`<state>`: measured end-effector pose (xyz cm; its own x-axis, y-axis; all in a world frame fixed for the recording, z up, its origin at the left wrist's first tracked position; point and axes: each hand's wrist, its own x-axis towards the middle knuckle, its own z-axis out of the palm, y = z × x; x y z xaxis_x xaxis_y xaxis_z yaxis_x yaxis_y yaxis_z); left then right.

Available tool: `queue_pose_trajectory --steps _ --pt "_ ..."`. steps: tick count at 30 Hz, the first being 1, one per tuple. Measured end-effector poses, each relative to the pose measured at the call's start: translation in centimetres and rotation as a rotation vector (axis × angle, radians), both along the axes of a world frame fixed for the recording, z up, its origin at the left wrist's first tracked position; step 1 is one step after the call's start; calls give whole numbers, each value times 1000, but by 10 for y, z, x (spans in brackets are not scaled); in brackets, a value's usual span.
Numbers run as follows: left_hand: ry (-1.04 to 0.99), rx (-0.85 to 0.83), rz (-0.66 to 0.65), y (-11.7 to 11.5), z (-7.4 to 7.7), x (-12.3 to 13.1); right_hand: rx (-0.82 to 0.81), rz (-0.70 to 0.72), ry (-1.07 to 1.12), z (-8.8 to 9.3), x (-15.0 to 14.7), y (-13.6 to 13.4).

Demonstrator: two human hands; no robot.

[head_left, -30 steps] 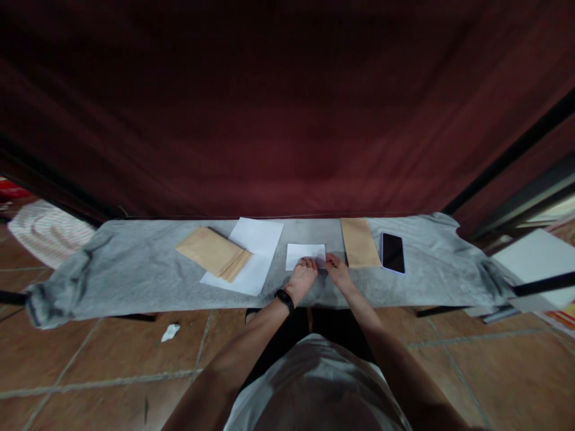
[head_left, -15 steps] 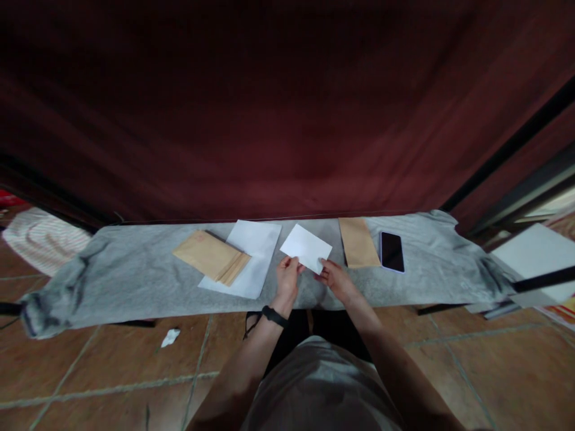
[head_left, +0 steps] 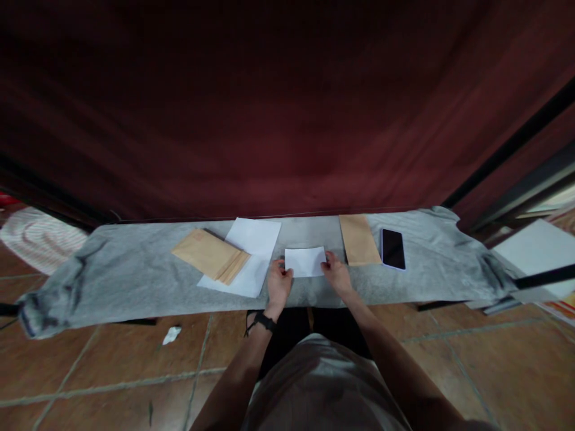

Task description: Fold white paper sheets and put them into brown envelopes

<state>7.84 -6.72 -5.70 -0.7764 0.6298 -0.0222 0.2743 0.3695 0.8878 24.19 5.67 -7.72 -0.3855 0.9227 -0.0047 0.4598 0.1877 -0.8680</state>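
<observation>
A white sheet of paper (head_left: 305, 261), small and apparently folded, is between my hands, its long side running left to right. My left hand (head_left: 279, 281) pinches its left edge, thumb on top near the lower corner. At the opposite edge, my right hand (head_left: 336, 274) grips it with thumb and fingers closed. Left of my hands, larger white sheets (head_left: 251, 279) lie flat, partly under a fanned stack of brown paper envelopes (head_left: 206, 252). To the right is a single brown envelope (head_left: 359, 240).
A phone (head_left: 393, 249) with a dark screen lies right of the single envelope. Grey cloth (head_left: 135, 269) covers the long narrow bench. Behind it hangs a dark red curtain (head_left: 287, 149). A white scrap (head_left: 171, 334) is on the tiled floor.
The white paper has turned from a slant to lie square with the bench and come lower. My hands have moved apart to its left and right edges.
</observation>
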Motion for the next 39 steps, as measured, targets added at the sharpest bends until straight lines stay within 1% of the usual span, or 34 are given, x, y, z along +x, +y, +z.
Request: queue_pose_trajectory --steps 2,4,6,8,9,11,14,16,18,20,21,25,29,32,34,39 --pt "156 -180 -65 -1 4 2 213 -3 -191 1 -1 -6" --pt "245 -316 -116 -3 8 5 430 37 -353 1 -1 -12" --pt "308 -393 -151 -4 12 7 559 124 -400 0 -2 -19" --pt "349 -454 -176 -5 16 7 630 223 -404 -2 -4 -26" --pt "367 -484 -185 -5 17 7 649 255 -412 -4 -5 -29" --pt "441 -523 -187 -6 19 8 667 274 -443 -6 -6 -35" --pt "640 -474 -201 -4 18 14 681 266 -487 -8 -7 -41" --pt "722 -393 -302 3 13 22 691 278 -507 -9 -6 -42" --pt "731 -344 -459 12 7 30 702 305 -528 -9 -5 -41" --pt "730 -344 -567 21 -1 37 708 335 -547 -9 -3 -37" --pt "733 -356 -588 24 -4 39 706 342 -552 -9 -1 -35" --pt "762 -388 -579 29 -14 39 697 350 -528 -5 -1 -25" --pt "800 -439 -598 28 -18 38 689 363 -477 -3 -14 -22" --pt "827 -460 -618 29 -20 38 665 349 -470 -8 -24 -26" --pt "835 -458 -612 29 -21 35 670 332 -479 -13 -25 -27" --pt "816 -451 -510 23 -23 19 768 277 -476 -22 -15 -21"
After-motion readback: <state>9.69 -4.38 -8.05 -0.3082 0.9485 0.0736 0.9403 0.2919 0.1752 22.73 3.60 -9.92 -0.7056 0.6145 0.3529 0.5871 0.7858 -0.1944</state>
